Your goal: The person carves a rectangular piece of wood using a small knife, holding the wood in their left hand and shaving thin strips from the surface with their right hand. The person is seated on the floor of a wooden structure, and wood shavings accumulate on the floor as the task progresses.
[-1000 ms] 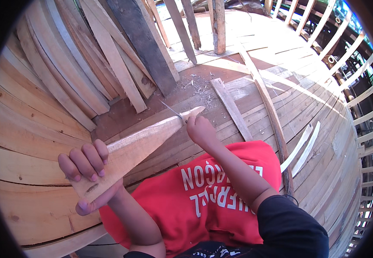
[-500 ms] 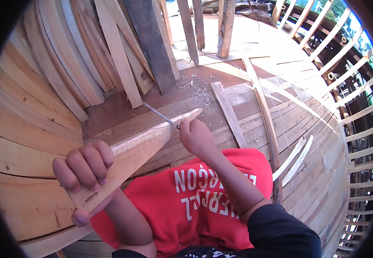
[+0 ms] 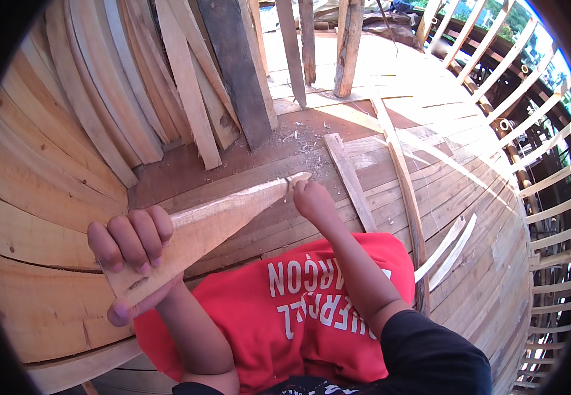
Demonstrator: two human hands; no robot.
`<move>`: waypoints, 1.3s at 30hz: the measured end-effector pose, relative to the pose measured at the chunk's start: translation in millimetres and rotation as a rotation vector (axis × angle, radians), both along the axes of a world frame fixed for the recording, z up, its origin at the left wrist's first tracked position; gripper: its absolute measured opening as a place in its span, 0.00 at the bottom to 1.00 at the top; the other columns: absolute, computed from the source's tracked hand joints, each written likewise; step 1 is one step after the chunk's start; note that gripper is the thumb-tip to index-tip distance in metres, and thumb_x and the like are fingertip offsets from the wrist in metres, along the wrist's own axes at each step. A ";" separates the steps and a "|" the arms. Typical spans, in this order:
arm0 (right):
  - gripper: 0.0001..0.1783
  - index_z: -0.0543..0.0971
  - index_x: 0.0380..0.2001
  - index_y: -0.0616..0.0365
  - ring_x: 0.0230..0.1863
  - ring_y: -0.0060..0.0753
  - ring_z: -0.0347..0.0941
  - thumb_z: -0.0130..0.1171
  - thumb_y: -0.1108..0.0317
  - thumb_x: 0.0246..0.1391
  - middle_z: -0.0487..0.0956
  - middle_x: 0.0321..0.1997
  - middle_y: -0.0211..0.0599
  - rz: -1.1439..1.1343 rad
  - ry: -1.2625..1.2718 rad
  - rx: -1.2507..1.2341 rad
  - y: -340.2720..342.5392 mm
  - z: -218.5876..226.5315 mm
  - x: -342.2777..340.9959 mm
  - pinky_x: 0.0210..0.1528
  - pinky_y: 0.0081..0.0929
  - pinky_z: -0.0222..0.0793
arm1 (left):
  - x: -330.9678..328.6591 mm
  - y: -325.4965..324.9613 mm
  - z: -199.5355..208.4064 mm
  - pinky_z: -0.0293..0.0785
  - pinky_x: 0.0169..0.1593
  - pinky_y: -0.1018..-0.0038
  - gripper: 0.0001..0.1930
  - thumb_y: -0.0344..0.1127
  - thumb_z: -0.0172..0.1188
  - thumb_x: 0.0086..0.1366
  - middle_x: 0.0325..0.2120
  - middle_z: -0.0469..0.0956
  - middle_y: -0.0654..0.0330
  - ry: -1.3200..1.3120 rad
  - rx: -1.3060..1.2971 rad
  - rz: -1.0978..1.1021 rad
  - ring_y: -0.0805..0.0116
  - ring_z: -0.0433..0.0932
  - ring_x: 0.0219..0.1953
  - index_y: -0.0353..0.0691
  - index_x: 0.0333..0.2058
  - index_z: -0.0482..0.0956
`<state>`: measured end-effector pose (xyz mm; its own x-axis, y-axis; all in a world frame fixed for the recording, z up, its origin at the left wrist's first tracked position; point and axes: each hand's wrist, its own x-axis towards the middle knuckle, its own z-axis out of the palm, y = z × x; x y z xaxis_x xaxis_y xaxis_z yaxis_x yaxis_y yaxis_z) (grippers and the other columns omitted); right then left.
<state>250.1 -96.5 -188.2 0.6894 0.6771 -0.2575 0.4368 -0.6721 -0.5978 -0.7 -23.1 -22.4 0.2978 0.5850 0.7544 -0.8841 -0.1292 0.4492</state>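
Observation:
My left hand [image 3: 133,240] is wrapped round the wide end of a tapered piece of pale wood [image 3: 213,227], thumb underneath and fingers over the top. The piece slants up to the right and narrows to a point. At that narrow tip my right hand [image 3: 314,199] is closed on a knife [image 3: 289,185]. Only a short dark bit of the knife shows against the wood's upper edge; its handle is hidden in my fist. Red cloth [image 3: 246,283] with white lettering lies across my lap beneath both forearms.
Curved planks [image 3: 35,217] form a wall on the left. Upright boards and a dark post [image 3: 236,72] stand ahead. Wood shavings [image 3: 305,146] litter the plank floor. A short board [image 3: 351,181], a long strip [image 3: 400,171] and pale slivers [image 3: 455,249] lie rightward, before a row of ribs [image 3: 555,230].
My right hand has slid the knife along the wood toward its tip, right and slightly down. The long blade seen before now barely shows. My left hand keeps its hold.

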 end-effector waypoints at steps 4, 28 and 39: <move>0.31 0.80 0.36 0.68 0.47 0.66 0.74 0.34 0.52 0.60 0.79 0.41 0.64 0.092 0.041 0.035 2.0 31.8 -37.2 0.53 0.54 0.68 | -2.8 0.5 -4.2 0.52 0.28 0.79 0.23 0.47 0.67 0.42 0.17 0.61 0.73 0.019 0.031 0.004 0.80 0.58 0.19 0.53 0.26 0.58; 0.29 0.81 0.32 0.67 0.42 0.68 0.76 0.36 0.53 0.61 0.79 0.36 0.65 0.020 -0.138 0.086 7.2 -27.1 7.7 0.48 0.55 0.70 | 2.3 2.9 -0.5 0.51 0.28 0.79 0.22 0.47 0.67 0.42 0.17 0.61 0.73 -0.011 -0.033 0.028 0.80 0.58 0.19 0.53 0.26 0.59; 0.30 0.82 0.28 0.67 0.37 0.65 0.78 0.36 0.54 0.61 0.80 0.31 0.62 0.001 -0.197 0.061 13.1 -12.1 -11.2 0.45 0.55 0.72 | -3.3 9.5 -5.5 0.52 0.28 0.78 0.23 0.48 0.67 0.43 0.17 0.62 0.72 -0.006 0.003 0.010 0.79 0.58 0.19 0.52 0.26 0.59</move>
